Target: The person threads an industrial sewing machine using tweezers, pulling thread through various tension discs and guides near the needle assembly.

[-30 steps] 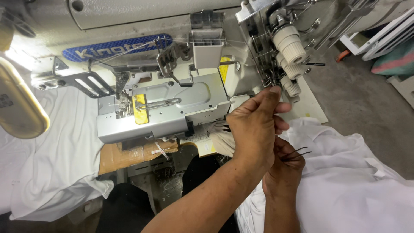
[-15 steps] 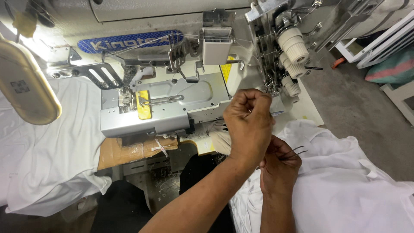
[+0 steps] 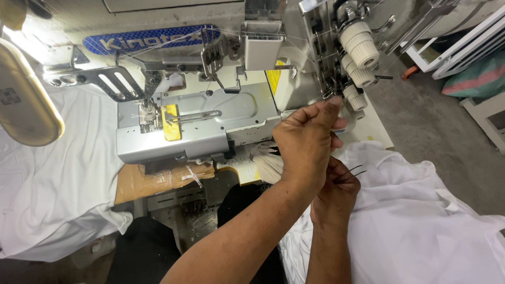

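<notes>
Pinching a barely visible thread, the left hand [image 3: 307, 142] reached toward the tension knobs [image 3: 359, 52] at one o'clock; the right hand [image 3: 335, 192] gripped thin dark tweezers [image 3: 351, 173] closed below. Keeping the thread taut seemed wise.

A silver-grey sewing machine [image 3: 200, 121] is marked with a yellow tag [image 3: 171, 122] and a blue patterned nameplate [image 3: 152, 38]. Cream tension knobs [image 3: 359, 44] are seen above plain white fabric [image 3: 421, 221].

Glossy grey metal sewing machine [image 3: 200, 121], matt white cloth [image 3: 421, 226], brown cardboard [image 3: 152, 181].
</notes>
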